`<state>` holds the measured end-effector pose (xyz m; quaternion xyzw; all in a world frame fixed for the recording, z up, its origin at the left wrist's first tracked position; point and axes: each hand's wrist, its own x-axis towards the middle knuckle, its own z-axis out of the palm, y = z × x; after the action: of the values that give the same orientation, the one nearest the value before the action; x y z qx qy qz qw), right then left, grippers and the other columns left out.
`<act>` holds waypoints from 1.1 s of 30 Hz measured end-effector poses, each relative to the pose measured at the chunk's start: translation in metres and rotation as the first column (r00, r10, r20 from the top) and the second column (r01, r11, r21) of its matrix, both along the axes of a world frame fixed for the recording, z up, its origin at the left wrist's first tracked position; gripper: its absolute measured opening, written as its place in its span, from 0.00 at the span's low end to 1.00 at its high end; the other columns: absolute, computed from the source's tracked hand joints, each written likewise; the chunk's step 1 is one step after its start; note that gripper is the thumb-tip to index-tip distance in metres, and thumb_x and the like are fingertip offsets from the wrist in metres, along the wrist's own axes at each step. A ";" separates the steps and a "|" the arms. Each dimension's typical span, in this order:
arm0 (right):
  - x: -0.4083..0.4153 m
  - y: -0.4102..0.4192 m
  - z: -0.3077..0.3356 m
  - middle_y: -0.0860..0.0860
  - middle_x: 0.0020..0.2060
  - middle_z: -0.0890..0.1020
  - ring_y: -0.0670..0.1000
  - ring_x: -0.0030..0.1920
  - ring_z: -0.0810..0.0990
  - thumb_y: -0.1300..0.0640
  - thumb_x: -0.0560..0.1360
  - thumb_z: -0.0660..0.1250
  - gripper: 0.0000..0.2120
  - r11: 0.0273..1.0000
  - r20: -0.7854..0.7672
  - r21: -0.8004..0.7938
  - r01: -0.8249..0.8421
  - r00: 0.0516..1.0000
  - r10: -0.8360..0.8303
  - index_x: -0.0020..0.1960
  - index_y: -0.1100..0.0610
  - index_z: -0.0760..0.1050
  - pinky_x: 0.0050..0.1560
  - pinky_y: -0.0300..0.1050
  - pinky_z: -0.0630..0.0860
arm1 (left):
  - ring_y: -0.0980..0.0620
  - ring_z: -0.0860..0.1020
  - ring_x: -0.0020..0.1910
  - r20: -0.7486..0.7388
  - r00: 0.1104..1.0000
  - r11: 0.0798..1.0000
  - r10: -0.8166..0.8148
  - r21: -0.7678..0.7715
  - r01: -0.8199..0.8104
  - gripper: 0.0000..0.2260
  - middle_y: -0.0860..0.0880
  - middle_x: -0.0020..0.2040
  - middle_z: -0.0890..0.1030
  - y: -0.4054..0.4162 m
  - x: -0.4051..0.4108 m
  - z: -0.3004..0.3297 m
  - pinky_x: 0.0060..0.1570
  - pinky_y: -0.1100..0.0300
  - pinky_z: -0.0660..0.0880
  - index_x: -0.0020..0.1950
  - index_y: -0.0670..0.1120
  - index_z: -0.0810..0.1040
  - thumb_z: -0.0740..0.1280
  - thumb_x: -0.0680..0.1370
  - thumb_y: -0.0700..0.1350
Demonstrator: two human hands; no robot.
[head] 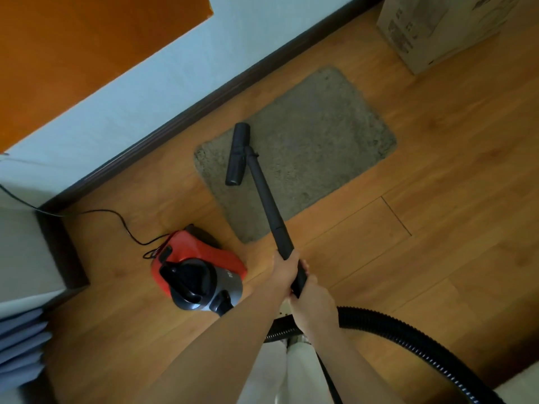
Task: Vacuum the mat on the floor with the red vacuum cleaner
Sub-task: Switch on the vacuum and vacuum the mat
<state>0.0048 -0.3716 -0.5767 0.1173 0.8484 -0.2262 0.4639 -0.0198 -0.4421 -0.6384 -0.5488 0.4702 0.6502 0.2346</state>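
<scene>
Both hands grip the black wand (269,205), left hand (284,269) ahead of right hand (313,298), for steering; the nozzle (237,154) rests on the mat (315,147); the red vacuum cleaner (198,263) stands just beside the mat, so the hose (408,333) reaches.

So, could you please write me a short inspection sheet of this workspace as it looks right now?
Surface: wooden floor, bare boards around the mat.
Job's things: grey mat lies flat near the baseboard; floor nozzle sits on its left part; black wand runs back to the hands; red vacuum cleaner stands on the floor beside the mat's near left corner.
Clutter: cardboard box past the mat's far end.
Grippers: left hand and right hand both grip the wand.
Cables: power cord trails from the cleaner toward the wall; ribbed hose loops to the right.
Surroundings: white wall, dark baseboard.
</scene>
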 end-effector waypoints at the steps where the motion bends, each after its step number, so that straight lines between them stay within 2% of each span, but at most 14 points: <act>1: -0.001 -0.003 -0.001 0.52 0.49 0.80 0.53 0.50 0.80 0.52 0.78 0.63 0.15 1.000 -0.003 0.000 -0.020 1.000 0.020 0.61 0.57 0.67 0.47 0.44 0.75 | 0.49 0.72 0.30 -0.002 1.000 1.000 0.017 -0.012 -0.017 0.06 0.46 0.33 0.73 -0.004 0.001 -0.002 0.36 0.55 0.74 0.56 0.45 0.65 0.61 0.80 0.42; 7: -0.011 -0.011 -0.007 0.53 0.52 0.80 0.54 0.53 0.80 0.52 0.78 0.63 0.16 0.992 -0.015 0.019 -0.124 0.992 0.125 0.62 0.58 0.66 0.48 0.44 0.74 | 0.48 0.71 0.28 0.007 0.996 0.995 0.091 -0.026 -0.091 0.05 0.45 0.31 0.72 -0.012 -0.003 -0.008 0.34 0.55 0.73 0.50 0.45 0.64 0.61 0.80 0.41; 12: -0.014 -0.001 -0.008 0.53 0.51 0.80 0.53 0.51 0.81 0.52 0.78 0.64 0.16 0.990 -0.015 0.026 -0.135 0.991 0.136 0.61 0.58 0.66 0.46 0.43 0.74 | 0.49 0.72 0.28 -0.003 0.999 0.998 0.054 -0.023 -0.054 0.04 0.45 0.32 0.73 -0.001 -0.007 -0.010 0.33 0.56 0.73 0.52 0.45 0.64 0.60 0.81 0.41; 16: -0.015 0.017 -0.007 0.53 0.52 0.80 0.53 0.52 0.80 0.52 0.78 0.63 0.17 0.995 -0.003 0.044 -0.090 0.996 0.091 0.63 0.58 0.65 0.45 0.43 0.73 | 0.50 0.72 0.29 0.003 1.000 1.000 0.012 0.022 -0.012 0.04 0.46 0.32 0.73 0.018 -0.009 -0.009 0.33 0.57 0.73 0.50 0.46 0.64 0.60 0.81 0.43; 20: -0.014 0.038 -0.005 0.54 0.51 0.80 0.54 0.52 0.80 0.52 0.78 0.62 0.16 0.998 -0.008 0.064 -0.015 1.000 0.016 0.63 0.58 0.66 0.49 0.47 0.77 | 0.50 0.72 0.30 0.010 0.999 0.998 -0.040 0.049 0.039 0.05 0.46 0.32 0.73 0.043 -0.015 -0.008 0.35 0.56 0.73 0.47 0.49 0.65 0.61 0.80 0.45; 26: -0.013 0.068 -0.001 0.54 0.52 0.80 0.54 0.52 0.79 0.52 0.79 0.61 0.14 0.992 0.000 0.080 0.102 0.995 -0.102 0.61 0.57 0.66 0.49 0.48 0.77 | 0.50 0.73 0.30 -0.004 0.990 0.988 -0.144 0.055 0.144 0.05 0.47 0.32 0.75 0.078 -0.020 -0.008 0.39 0.55 0.73 0.52 0.47 0.67 0.62 0.80 0.45; 30: -0.010 0.083 0.000 0.55 0.52 0.80 0.55 0.52 0.80 0.52 0.78 0.61 0.15 0.982 0.000 0.074 0.174 0.985 -0.175 0.61 0.57 0.65 0.49 0.49 0.77 | 0.50 0.72 0.30 -0.014 0.979 0.977 -0.204 0.061 0.205 0.04 0.46 0.33 0.74 0.097 -0.024 -0.006 0.35 0.56 0.73 0.50 0.47 0.66 0.62 0.80 0.44; 33: -0.009 0.094 -0.001 0.55 0.51 0.80 0.55 0.51 0.79 0.53 0.79 0.60 0.14 0.970 -0.007 0.081 0.230 0.973 -0.230 0.61 0.57 0.65 0.48 0.48 0.77 | 0.50 0.73 0.30 -0.013 0.967 0.965 -0.254 0.063 0.255 0.07 0.46 0.33 0.74 0.110 -0.026 -0.006 0.34 0.56 0.73 0.54 0.45 0.65 0.62 0.80 0.44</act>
<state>-0.0041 -0.2780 -0.5774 0.2336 0.8372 -0.2437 0.4304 -0.0454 -0.3323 -0.6442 -0.4744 0.5161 0.6308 0.3326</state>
